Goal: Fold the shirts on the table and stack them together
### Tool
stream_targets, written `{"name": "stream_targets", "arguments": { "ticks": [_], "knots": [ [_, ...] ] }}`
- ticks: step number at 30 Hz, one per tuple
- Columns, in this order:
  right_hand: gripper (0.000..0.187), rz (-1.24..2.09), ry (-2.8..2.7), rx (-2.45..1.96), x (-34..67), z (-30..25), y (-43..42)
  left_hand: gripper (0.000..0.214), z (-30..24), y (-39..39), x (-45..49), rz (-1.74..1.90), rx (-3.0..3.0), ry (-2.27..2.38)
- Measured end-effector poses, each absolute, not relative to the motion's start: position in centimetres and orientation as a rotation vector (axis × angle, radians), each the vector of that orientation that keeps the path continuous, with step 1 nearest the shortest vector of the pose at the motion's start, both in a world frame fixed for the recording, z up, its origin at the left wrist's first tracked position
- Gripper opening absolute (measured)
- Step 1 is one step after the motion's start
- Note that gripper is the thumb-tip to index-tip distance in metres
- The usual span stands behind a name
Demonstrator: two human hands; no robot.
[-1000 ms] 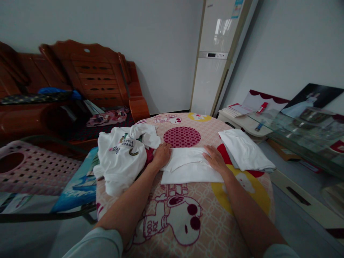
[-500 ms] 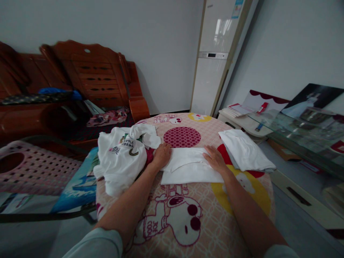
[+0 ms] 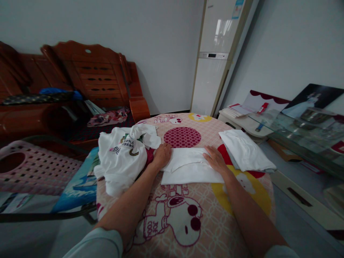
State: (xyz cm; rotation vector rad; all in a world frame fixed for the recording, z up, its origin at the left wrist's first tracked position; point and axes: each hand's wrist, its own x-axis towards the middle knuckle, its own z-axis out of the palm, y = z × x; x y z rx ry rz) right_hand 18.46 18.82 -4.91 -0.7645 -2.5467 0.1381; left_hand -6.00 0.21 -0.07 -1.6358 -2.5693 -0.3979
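A white garment (image 3: pixel 188 172), folded into a flat strip, lies across the middle of the round table. My left hand (image 3: pixel 162 156) rests on its left end, palm down, with the fingers laid over the far edge. On the right end lies my right hand (image 3: pixel 215 157), flat, its thumb apart from the fingers. Left of my left hand is a crumpled white shirt (image 3: pixel 122 157) with printed letters. Another folded white garment (image 3: pixel 245 149) sits at the table's right side. The undersides of both hands are hidden.
A patterned cloth (image 3: pixel 180 222) with cartoon figures covers the table. Behind on the left stands a wooden bench (image 3: pixel 94 77); a pink woven chair (image 3: pixel 34 168) is nearer. On the right are a glass shelf (image 3: pixel 301 138) and a white cabinet (image 3: pixel 242 122). A tall air conditioner (image 3: pixel 211 71) stands at the back.
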Motion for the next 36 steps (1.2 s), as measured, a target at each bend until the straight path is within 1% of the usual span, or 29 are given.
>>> {"name": "stream_targets", "arguments": {
  "ticks": [20,31,36],
  "knots": [
    [0.05,0.119,-2.581,-0.79,18.53,-4.66,18.63,0.025,0.21,0.11,-5.75,-0.391,-1.637,-2.558],
    [0.052,0.123,-2.608,-0.81,18.49,-4.0,18.3,0.02,-0.12,0.17,-5.93,-0.439,-1.622,-2.55],
    [0.049,0.147,-2.588,-0.793,18.5,-4.26,18.5,0.018,-0.43,0.2,-6.09,-0.568,-1.627,-2.532]
  ]
}}
